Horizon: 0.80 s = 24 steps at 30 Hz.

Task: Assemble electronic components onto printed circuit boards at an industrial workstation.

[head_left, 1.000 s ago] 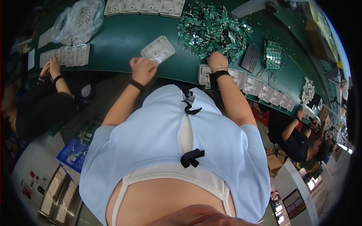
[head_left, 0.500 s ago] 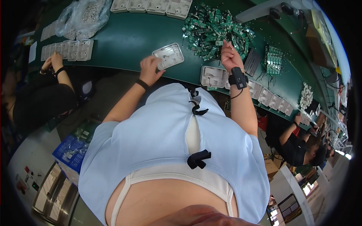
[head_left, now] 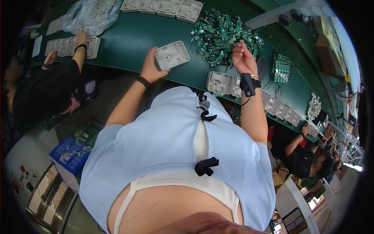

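Note:
My left hand (head_left: 151,69) grips the left edge of a white plastic housing (head_left: 172,55), thumb at its lower corner and fingers along its side. The housing's hollow inside faces up, showing small molded posts. My right hand (head_left: 244,58), with a black device strapped to the wrist, is over the near right part of a heap of small green circuit boards (head_left: 218,35). Its palm is turned up and its fingers are curled together at the tips; whatever they pinch is too small to make out. Below that hand lies another open white housing (head_left: 220,82).
A row of white housings (head_left: 281,111) runs along the table's right front edge; more housings (head_left: 189,11) line the back. A stack of green boards (head_left: 281,67) lies right of the heap. At left, a co-worker's hand (head_left: 81,38) is near a clear bag (head_left: 93,17) of small pale parts.
My left hand has taken a firmer hold of the housing, which has turned and shifted slightly. My right hand stays by the boards. The left co-worker's hand has moved toward the bag.

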Available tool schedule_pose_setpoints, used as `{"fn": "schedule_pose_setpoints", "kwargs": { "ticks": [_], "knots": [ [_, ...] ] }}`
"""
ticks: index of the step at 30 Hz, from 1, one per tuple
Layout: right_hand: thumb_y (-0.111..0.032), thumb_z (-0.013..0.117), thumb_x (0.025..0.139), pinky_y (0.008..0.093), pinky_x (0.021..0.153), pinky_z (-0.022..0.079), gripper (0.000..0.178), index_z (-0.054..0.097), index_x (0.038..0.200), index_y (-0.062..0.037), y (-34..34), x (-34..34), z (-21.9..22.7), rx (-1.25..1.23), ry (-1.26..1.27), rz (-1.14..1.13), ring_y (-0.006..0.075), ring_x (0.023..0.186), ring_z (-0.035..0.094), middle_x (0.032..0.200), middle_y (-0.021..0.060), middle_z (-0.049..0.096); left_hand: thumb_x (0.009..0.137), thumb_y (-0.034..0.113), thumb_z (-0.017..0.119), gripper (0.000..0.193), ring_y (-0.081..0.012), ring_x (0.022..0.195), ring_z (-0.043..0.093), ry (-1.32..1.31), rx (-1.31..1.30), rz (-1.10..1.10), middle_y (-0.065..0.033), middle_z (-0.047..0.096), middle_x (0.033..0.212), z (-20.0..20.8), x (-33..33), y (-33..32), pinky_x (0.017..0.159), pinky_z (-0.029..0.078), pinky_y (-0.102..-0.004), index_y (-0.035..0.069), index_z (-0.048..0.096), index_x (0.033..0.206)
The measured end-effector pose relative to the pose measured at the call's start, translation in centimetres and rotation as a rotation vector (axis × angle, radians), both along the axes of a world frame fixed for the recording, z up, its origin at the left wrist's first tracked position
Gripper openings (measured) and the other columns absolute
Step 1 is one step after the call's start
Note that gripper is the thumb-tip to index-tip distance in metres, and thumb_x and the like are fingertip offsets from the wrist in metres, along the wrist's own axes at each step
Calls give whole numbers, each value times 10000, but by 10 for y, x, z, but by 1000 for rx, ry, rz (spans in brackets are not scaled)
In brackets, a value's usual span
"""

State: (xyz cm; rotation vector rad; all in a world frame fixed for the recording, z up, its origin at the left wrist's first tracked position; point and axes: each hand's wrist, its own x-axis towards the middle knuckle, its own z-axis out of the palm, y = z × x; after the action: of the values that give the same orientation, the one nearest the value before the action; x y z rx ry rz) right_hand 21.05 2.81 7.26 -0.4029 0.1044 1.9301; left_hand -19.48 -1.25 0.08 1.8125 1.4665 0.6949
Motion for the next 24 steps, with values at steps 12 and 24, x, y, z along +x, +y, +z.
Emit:
{"fn": "schedule_pose_setpoints", "kwargs": {
  "ticks": [12,24],
  "knots": [
    [-56,587,1019,281,802,591,109,647,1100,-16,6,-23,28,203,-95,-92,198,1009,676,1132,113,673,622,172,846,1032,-304,1307,524,-284,172,-58,-185,494,1420,92,42,31,1129,386,-401,21,335,1506],
    [26,770,821,253,705,526,65,762,880,0,-33,-100,85,658,-1507,-307,143,815,689,897,67,754,621,202,863,984,-330,1254,549,-147,368,-170,-175,513,1378,161,98,32,1068,439,-394,43,379,1463]
  ]
}}
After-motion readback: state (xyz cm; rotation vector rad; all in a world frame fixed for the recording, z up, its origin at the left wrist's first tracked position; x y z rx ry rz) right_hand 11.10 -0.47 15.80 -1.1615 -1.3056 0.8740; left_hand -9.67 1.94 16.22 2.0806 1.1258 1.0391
